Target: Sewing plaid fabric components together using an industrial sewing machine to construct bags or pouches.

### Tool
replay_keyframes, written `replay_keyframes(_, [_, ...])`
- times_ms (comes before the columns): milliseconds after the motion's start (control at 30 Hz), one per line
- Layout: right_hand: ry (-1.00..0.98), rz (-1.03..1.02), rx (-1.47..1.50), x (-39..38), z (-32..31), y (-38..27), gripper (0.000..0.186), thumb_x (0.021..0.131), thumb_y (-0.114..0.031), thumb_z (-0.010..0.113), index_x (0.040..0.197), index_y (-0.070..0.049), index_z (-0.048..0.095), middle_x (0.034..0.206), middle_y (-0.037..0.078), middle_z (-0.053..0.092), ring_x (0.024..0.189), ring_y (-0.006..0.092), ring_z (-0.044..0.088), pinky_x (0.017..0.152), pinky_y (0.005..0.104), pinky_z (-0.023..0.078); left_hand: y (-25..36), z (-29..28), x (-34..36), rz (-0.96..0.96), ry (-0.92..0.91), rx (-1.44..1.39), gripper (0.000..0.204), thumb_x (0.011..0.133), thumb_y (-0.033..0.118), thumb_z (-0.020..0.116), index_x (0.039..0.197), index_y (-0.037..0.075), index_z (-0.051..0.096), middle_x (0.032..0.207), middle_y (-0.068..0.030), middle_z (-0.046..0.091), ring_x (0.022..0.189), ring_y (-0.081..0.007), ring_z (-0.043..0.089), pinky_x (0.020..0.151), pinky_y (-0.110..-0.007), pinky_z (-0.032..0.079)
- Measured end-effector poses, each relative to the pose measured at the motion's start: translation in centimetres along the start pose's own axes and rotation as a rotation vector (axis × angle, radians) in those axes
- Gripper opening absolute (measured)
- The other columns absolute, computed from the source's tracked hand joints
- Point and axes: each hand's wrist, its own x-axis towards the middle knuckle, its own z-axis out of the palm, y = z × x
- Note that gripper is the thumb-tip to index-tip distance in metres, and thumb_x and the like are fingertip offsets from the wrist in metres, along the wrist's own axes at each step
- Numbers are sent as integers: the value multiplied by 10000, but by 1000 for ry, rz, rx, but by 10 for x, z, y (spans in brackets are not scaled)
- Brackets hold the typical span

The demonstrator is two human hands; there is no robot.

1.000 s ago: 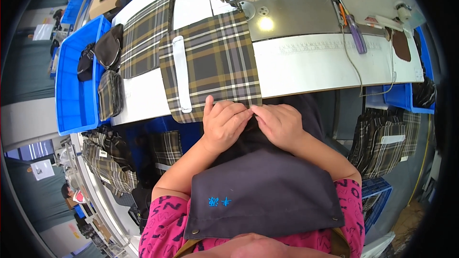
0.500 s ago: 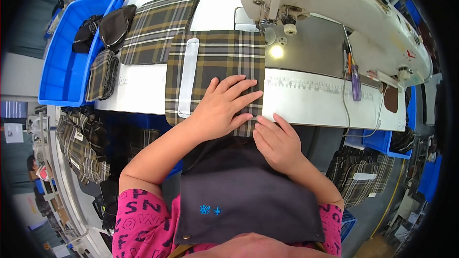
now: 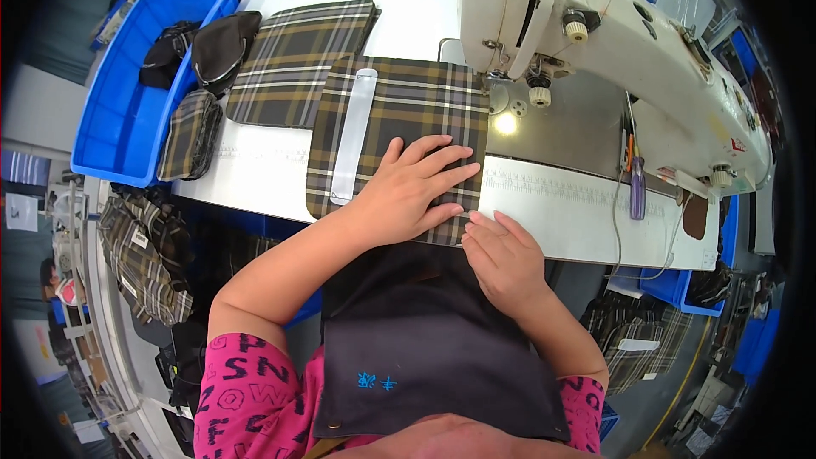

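Observation:
A brown, black and white plaid fabric panel [image 3: 398, 100] lies on the white sewing table, its far right corner at the needle area of the sewing machine [image 3: 612, 51]. A pale grey strip [image 3: 354, 136] runs along the panel's left part. My left hand [image 3: 416, 187] rests flat on the panel with fingers spread. Beside its thumb, at the panel's near right edge, is my right hand [image 3: 506, 259]. Its fingers are stretched out, with the tips at the cloth edge; I see nothing held in it.
Behind the panel lies a stack of plaid pieces [image 3: 297, 59]. Left of it are a dark pouch [image 3: 223, 49], a small plaid bundle [image 3: 190, 134] and a blue bin [image 3: 119, 140]. A purple-handled screwdriver [image 3: 637, 191] stands at right. More plaid pieces hang below the table on both sides.
The whole view has shifted slightly, so the table and machine sit lower and further right. Both hands stay at nearly the same places on the panel.

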Motion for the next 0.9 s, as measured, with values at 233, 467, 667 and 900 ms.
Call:
replay_keyframes(233, [-33, 12, 6, 15, -1, 18, 121, 824, -69, 655, 937, -35, 683, 1038, 91, 690, 1098, 248, 692, 974, 407, 541, -11, 0, 16, -12, 8, -1, 567, 909, 321, 714, 1437, 188, 557, 1517, -27, 481, 1418, -301, 391, 1051, -564, 354])
replay_keyframes(467, [-70, -12, 14, 32, -1, 38, 129, 808, -60, 649, 933, -33, 659, 1013, 88, 674, 1080, 252, 690, 937, 401, 569, -26, 1, 33, -18, 21, 7, 558, 917, 321, 704, 1438, 183, 559, 1514, -29, 489, 1419, -304, 390, 1053, -568, 356])
replay_keyframes(667, [-102, -42, 25, 46, -1, 55, 105, 786, -49, 662, 883, -40, 623, 948, 91, 651, 1050, 272, 694, 908, 393, 573, -36, 1, 46, -21, 34, -7, 549, 919, 317, 702, 1428, 164, 566, 1513, -31, 492, 1423, -303, 389, 1059, -584, 354])
replay_keyframes(900, [-157, -156, -24, 66, -2, 75, 101, 768, -40, 672, 841, -47, 603, 877, 91, 632, 983, 270, 697, 868, 376, 573, -51, -5, 64, -44, 39, -87, 449, 909, 295, 726, 1300, 125, 586, 1494, -37, 522, 1436, -301, 397, 1070, -556, 345])
